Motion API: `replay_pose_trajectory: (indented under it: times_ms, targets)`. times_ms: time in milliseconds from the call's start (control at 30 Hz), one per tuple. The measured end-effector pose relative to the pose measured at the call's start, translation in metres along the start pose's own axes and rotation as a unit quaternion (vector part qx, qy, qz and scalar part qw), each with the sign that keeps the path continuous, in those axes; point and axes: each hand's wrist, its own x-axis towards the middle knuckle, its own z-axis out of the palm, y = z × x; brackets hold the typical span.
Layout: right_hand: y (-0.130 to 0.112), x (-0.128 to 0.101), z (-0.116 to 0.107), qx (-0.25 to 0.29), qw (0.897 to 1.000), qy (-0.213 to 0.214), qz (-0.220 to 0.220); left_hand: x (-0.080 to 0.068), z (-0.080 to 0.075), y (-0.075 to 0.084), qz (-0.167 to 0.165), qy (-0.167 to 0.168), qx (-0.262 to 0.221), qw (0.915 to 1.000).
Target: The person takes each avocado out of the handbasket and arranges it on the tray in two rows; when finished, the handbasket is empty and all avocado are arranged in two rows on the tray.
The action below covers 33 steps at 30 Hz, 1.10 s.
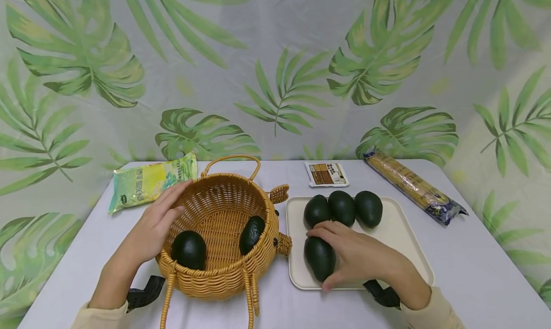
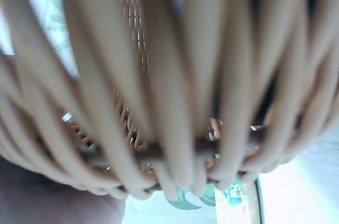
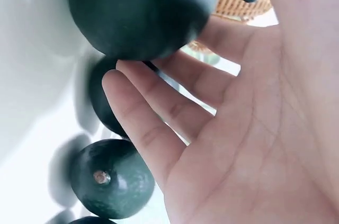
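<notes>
My left hand [image 1: 152, 228] holds the left rim of a round wicker basket [image 1: 215, 286]; the left wrist view shows its weave [image 2: 175, 86] close up. Two dark green avocados lie inside, one at the left [image 1: 188, 250] and one against the right wall [image 1: 252, 234]. At the cream tray [image 1: 413, 252], my right hand [image 1: 355, 252] grips an avocado [image 1: 320, 258], fingers at its far side and thumb at the near end. Behind it sit three more avocados, left [image 1: 316, 211], middle [image 1: 342, 208] and right [image 1: 368, 209]. One of them shows its stem end [image 3: 111, 179] in the right wrist view.
A green-yellow packet [image 1: 150, 183] lies behind the basket at the left. Behind the tray are a small white-and-brown packet [image 1: 327, 174] and a long pack of noodles [image 1: 413, 185]. The basket's raised handle [image 1: 232, 157] stands at the back; wicker legs or straps hang at the front.
</notes>
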Motion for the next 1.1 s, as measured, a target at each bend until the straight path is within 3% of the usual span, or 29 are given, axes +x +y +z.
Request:
replay_pose_trajectory:
  times_ms: [1100]
  targets:
    - [0.002, -0.006, -0.011, 0.006, 1.000, 0.014, 0.012, 0.000, 0.001, -0.003, 0.009, 0.003, 0.001, 1.0000]
